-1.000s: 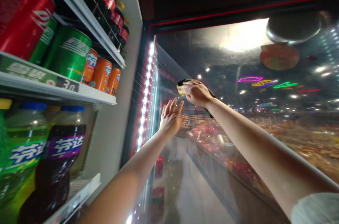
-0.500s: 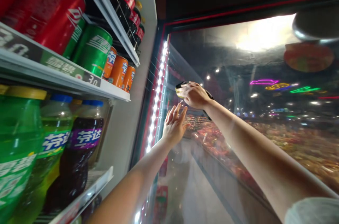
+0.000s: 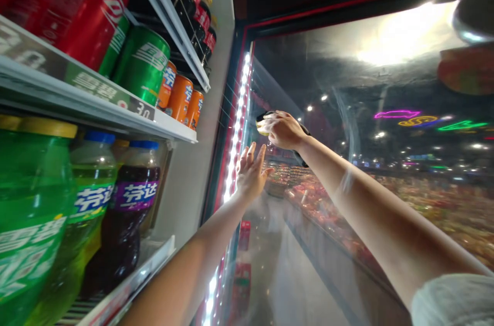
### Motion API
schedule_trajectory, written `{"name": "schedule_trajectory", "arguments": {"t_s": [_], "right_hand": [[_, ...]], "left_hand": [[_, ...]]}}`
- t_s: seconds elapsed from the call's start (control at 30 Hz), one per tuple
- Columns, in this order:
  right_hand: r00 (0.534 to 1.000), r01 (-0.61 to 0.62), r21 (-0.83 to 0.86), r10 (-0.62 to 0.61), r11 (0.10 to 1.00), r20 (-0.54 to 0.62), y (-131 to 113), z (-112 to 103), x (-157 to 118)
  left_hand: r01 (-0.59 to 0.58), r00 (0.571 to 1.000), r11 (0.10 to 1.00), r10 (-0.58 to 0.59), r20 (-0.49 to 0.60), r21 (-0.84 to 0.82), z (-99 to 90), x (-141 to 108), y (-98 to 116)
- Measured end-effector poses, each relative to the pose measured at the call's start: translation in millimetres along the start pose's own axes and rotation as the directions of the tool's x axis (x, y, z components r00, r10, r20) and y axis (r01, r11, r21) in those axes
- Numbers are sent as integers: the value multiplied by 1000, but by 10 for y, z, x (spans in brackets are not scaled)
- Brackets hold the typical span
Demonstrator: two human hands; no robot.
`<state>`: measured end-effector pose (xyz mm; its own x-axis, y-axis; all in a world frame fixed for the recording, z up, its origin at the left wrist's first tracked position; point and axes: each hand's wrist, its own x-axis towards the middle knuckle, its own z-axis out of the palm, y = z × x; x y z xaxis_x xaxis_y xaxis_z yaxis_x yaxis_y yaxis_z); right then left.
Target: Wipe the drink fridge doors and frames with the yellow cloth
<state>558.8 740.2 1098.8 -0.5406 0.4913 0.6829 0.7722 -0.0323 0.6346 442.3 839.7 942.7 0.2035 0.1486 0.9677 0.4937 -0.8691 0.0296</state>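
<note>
"One glass door (image 3: pixel 335 136) occupies the region from 12 o'clock round to 6. What adjoins it?"

"Drinks shelving (image 3: pixel 175 125), from 7 to 11 o'clock. Between them a light strip (image 3: pixel 242 92) shows along the glass, perhaps as a reflection."

"And the stock?"

"In decreasing size: a green bottle (image 3: pixel 34 202) at 8 o'clock, a red can (image 3: pixel 88 12) at 10 and small orange cans (image 3: pixel 180 97) nearer the centre."

"How are the hands disposed?"

"The right hand (image 3: pixel 285 129), its arm entering from 4 o'clock, has its fingers (image 3: pixel 273 123) closed over a pad (image 3: pixel 261 123). The left hand (image 3: pixel 251 177), its arm entering from 7, holds nothing; its fingers are spread near the glass, contact uncertain."

"Where exactly is the pad?"

"Near the centre, against or just before the glass, its dark and yellow edge projecting at 9 o'clock from the right hand. From the left fingertips it lies toward 1 o'clock, just beside; the right hand is nearer, being around it."

"Its long axis?"

"Seemingly 10 to 4 o'clock, but the palm conceals most of it."
</note>
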Motion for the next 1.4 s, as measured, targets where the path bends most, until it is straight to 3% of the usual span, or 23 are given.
{"name": "schedule_trajectory", "arguments": {"t_s": [0.07,0.17,0.23,0.3,0.4,0.47,0.53,0.63,0.77,0.87,0.97,1.07,1.13,1.27,1.4], "right_hand": [[999,10,6,-10,1000,-30,108,-37,-57],[985,-122,-25,118,992,-128,188,-23,69],[964,-217,-38,208,975,-166,115,44,251],[963,-230,-38,222,972,-150,-24,127,400],[996,-76,-22,75,997,-56,-181,193,418],[998,69,5,-69,998,10,-172,173,323],[991,130,22,-130,991,21,-90,124,244],[996,-15,-17,13,1000,-89,21,84,311],[949,-245,-28,234,969,-213,-85,181,621],[969,-182,-16,177,983,-175,-278,290,676],[995,-17,24,19,1000,-93,-391,331,499],[986,164,60,-165,985,12,-365,293,320],[990,138,32,-138,990,16,-323,266,297],[992,-87,-34,84,996,-90,-402,306,351],[998,42,-23,-43,999,-44,-595,378,217]], "left_hand": [[3,1000,1000,-3,0,-3,1,-1,1],[2,1000,1000,-2,12,5,5,-11,-12],[-7,1000,1000,7,14,4,6,-24,-23],[-11,1000,1000,11,16,-4,1,-38,-34],[-9,999,1000,10,30,-18,-17,-64,-56],[-15,999,1000,15,40,-20,-34,-88,-74],[-18,999,1000,19,49,-21,-53,-115,-90],[-14,998,1000,16,53,-20,-77,-144,-99],[4,998,1000,-2,62,-31,-84,-157,-96],[23,997,999,-20,77,-36,-69,-187,-116],[-4,999,999,6,45,-42,-44,-254,-178],[-62,998,997,62,-5,-38,-27,-325,-258],[-99,995,995,98,-27,-21,-30,-361,-297],[-113,992,993,114,-45,25,-51,-415,-349],[-58,991,997,62,-116,41,-59,-442,-409]]}}
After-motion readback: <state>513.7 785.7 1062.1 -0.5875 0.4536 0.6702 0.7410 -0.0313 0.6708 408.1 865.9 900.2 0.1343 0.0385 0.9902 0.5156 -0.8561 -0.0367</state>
